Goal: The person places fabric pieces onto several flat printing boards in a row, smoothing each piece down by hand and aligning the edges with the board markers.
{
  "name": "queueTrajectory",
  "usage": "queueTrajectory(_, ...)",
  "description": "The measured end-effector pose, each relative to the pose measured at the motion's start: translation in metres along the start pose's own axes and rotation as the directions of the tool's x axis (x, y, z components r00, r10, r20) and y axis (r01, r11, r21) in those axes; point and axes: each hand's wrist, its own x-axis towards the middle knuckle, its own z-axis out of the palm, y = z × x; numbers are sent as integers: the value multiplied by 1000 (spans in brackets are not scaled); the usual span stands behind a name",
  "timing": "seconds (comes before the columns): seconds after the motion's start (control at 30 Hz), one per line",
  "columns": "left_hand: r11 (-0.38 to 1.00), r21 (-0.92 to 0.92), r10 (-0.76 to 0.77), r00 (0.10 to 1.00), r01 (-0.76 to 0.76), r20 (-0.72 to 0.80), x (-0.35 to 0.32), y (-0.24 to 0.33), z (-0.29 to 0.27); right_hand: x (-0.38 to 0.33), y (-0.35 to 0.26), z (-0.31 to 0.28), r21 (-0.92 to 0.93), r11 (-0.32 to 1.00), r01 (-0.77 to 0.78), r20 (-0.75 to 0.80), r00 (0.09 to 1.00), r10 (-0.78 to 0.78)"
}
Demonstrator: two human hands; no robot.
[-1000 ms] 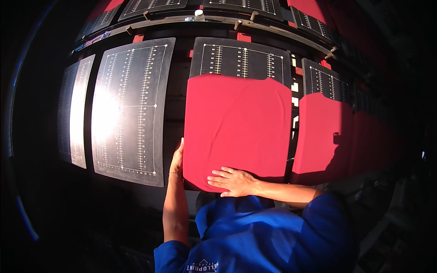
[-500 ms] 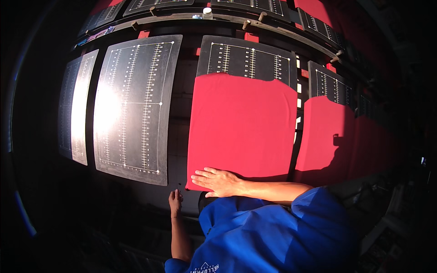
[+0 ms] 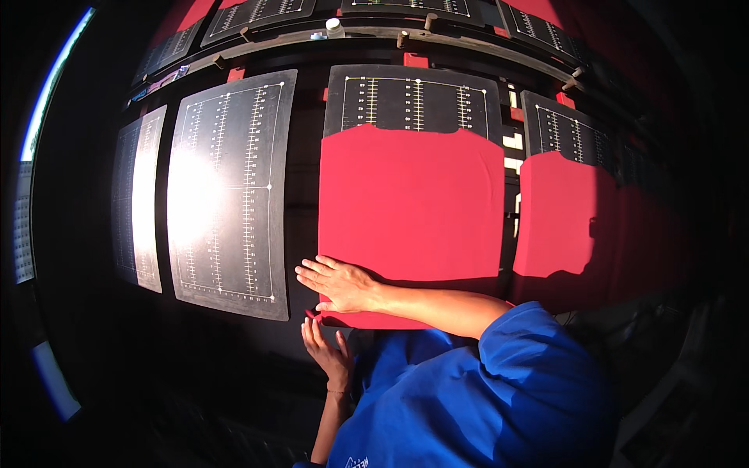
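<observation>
A red T-shirt (image 3: 409, 207) is stretched over a black board (image 3: 394, 101) with pale ruler markings, its neckline edge curving across the upper part. My right hand (image 3: 339, 285) lies flat on the shirt's lower left, fingers spread and reaching past the left edge. Just below that corner is my left hand (image 3: 328, 355), with fingers extended and apart. Its fingertips are beside a small fold of red cloth at the corner; whether they touch it I cannot tell.
To the left stands a bare marked board (image 3: 226, 195) with strong glare, and a narrower one (image 3: 139, 199) beyond it. Another red shirt (image 3: 558, 218) covers the board on the right, partly shadowed. A rail (image 3: 374, 33) behind carries a small white-capped jar (image 3: 335, 28).
My right hand has slid up and left over the shirt's left edge. My left hand has moved right, toward the corner, and its fingers have spread. The view has shifted slightly.
</observation>
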Motion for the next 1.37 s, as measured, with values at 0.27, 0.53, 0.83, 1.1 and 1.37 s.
queueTrajectory(0.27, 910, 150, 285, 847, -386, 449, 94, 40, 47, -189, 221, -120, -27, 453, -891, -565, 387, 729)
queueTrajectory(0.53, 935, 241, 255, 965, -261, 59, 246, 116, 137, -309, -24, -17, -128, 869, -477, -14, 877, 480)
queueTrajectory(0.83, 360, -289, 851, 186, -887, 490, 8, 178, 106, -213, 260, -137, 32, 680, -732, -590, 535, 604)
queueTrajectory(1.1, 844, 265, 386, 872, -465, 300, 187, 61, 102, -340, -51, 13, 276, 607, -745, -384, 494, 780)
queueTrajectory(1.37, 832, 346, 417, 900, -433, 123, 295, 219, 226, -380, -82, -7, 589, 395, -705, -322, 244, 915)
